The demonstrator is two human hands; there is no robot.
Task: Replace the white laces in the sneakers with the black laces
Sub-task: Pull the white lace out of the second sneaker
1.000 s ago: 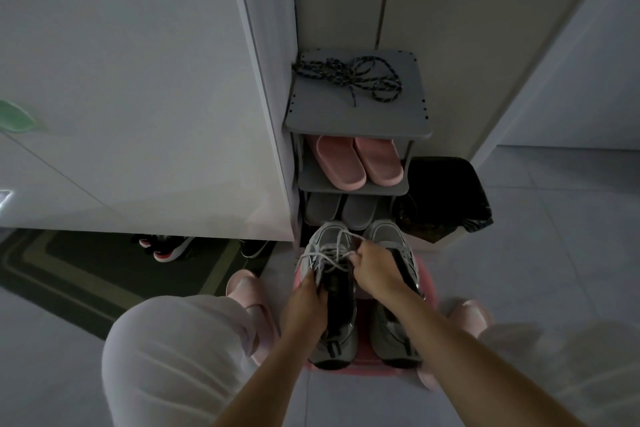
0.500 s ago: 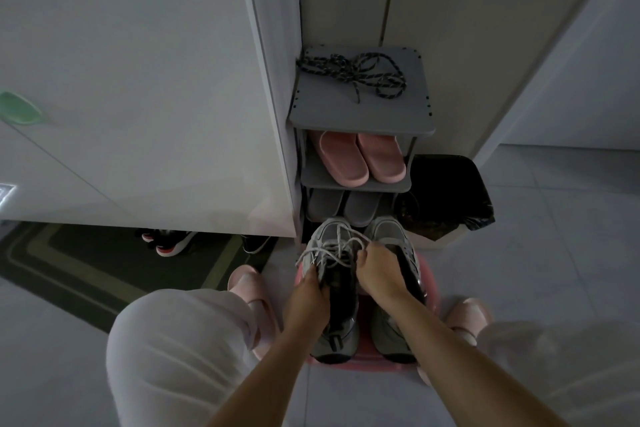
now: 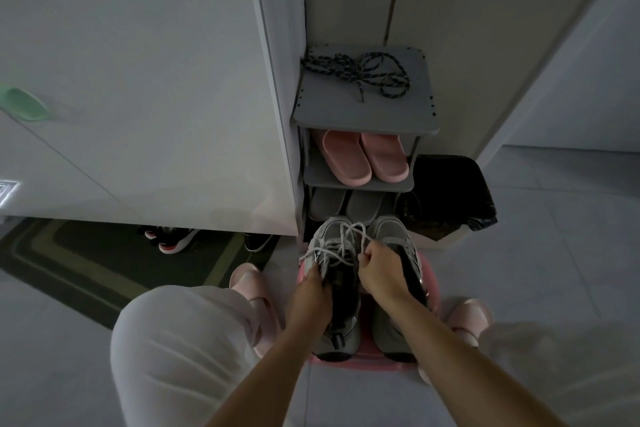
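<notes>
Little changed in 1 s: your R hand (image 3: 379, 269) still pinches white lace (image 3: 341, 243), L hand (image 3: 309, 292) still grips sneaker (image 3: 337, 340) side. Unlacing barely begun; black laces (image 3: 360, 74) wait on rack (image 3: 363, 116).

Home entryway. Evidence: grey tiered shoe rack (image 3: 363, 114) against wall, pink slippers (image 3: 365, 158) on middle shelf, tiled floor (image 3: 554, 253), striped doormat (image 3: 86, 260), bin with black liner (image 3: 450, 194) beside rack.

The grey shelf rack (image 3: 367, 116) carries the black laces (image 3: 360, 74) on its top, pink slippers (image 3: 363, 158) on the middle shelf and grey slippers (image 3: 346, 204) below. Just in front, two sneakers (image 3: 341, 333) stand side by side on a low pink stool (image 3: 430, 282) on the floor (image 3: 554, 253).
</notes>
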